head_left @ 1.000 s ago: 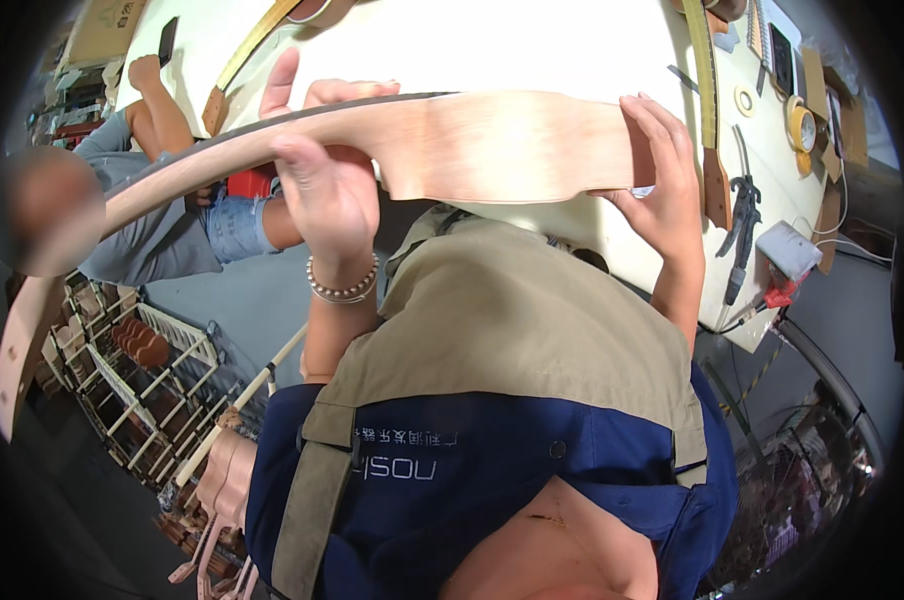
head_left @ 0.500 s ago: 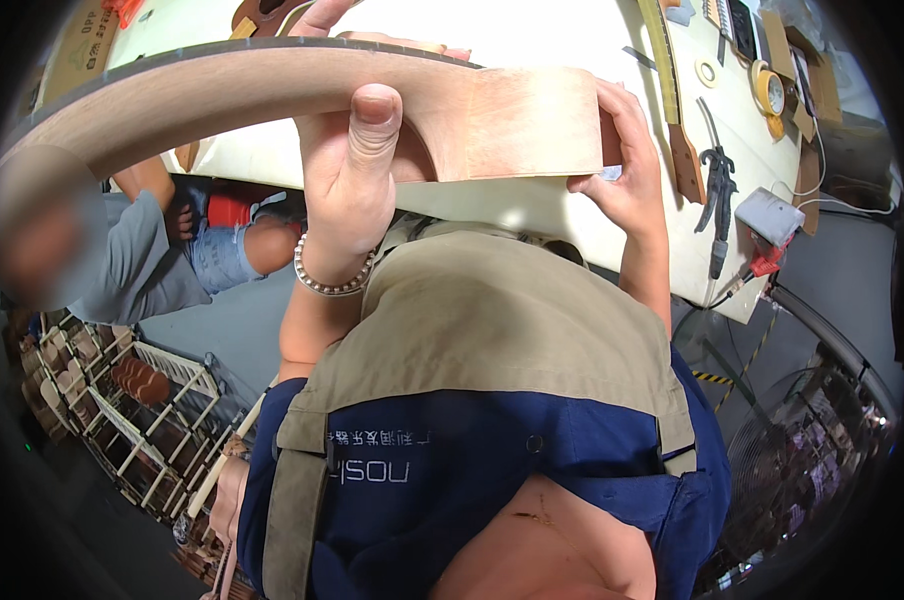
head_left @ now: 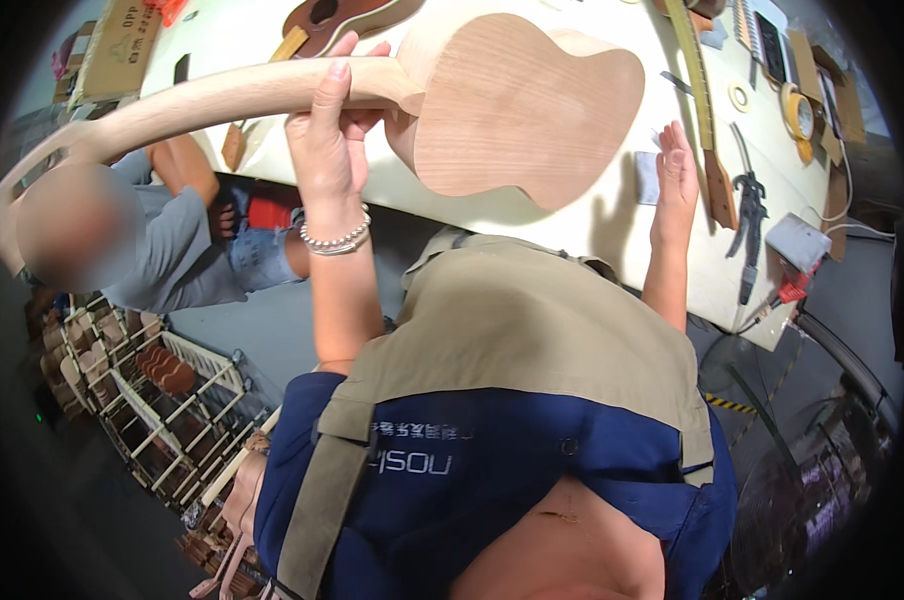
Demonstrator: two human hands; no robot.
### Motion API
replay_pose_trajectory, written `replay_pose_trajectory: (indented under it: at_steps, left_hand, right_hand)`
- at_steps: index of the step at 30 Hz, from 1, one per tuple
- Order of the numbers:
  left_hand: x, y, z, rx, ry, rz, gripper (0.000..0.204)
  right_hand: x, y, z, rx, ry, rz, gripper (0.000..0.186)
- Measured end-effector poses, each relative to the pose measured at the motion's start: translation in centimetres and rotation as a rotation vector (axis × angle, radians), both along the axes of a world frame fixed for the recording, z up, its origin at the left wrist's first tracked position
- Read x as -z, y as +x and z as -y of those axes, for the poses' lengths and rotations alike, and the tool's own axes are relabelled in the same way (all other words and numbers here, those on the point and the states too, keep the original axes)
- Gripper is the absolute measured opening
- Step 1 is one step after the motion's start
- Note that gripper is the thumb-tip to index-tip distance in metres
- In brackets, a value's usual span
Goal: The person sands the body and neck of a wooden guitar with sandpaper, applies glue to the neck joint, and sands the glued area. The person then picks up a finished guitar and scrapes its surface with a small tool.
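My left hand [head_left: 327, 140] is closed around the neck of a pale, unfinished wooden ukulele [head_left: 527, 110], near where it joins the body. The broad flat back faces up toward me, and the neck stretches left toward the rim of the view. Off the right side of the body, my right hand [head_left: 675, 170] has its fingers stretched out, holding nothing, beside a small light grey pad [head_left: 646, 178] on the white table [head_left: 582, 240].
A dark wooden instrument [head_left: 322, 30], yellow-edged necks [head_left: 717, 195], tape rolls [head_left: 798, 115], a black clamp [head_left: 749, 220] and a grey box [head_left: 798, 240] lie around the table. Another person [head_left: 172, 240] sits at left. A rack of parts [head_left: 152, 400] stands lower left.
The ukulele has turned from showing its side to showing its back. My right hand has let go of the body and sits apart to its right; my left hand still grips it.
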State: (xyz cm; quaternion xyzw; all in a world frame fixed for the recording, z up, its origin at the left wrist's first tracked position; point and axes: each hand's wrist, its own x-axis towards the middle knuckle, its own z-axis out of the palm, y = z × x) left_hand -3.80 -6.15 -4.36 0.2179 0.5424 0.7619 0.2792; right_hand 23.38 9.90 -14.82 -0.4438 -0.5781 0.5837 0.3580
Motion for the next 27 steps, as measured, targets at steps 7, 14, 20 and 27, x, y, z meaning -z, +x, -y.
replay_pose_trajectory:
  at_steps: [7, 14, 20, 27]
  left_hand:
    - [2.9, 0.7, 1.9, -0.052, 0.006, 0.272, 0.048]
    - [3.9, 0.6, 2.3, -0.039, 0.024, 0.302, 0.048]
    - [4.3, 0.6, 2.5, -0.047, 0.129, 0.441, 0.046]
    - [4.9, 0.3, 1.9, -0.16, 0.107, 0.453, 0.04]
  right_hand:
    - [1.4, -0.9, 3.4, 0.05, -0.521, -0.35, 0.069]
    - [1.0, -0.7, 3.8, 0.071, -0.429, -0.373, 0.07]
    - [1.1, -1.0, 3.7, 0.086, -0.253, -0.452, 0.072]
    - [0.5, -1.3, 4.1, 0.113, -0.24, -0.539, 0.075]
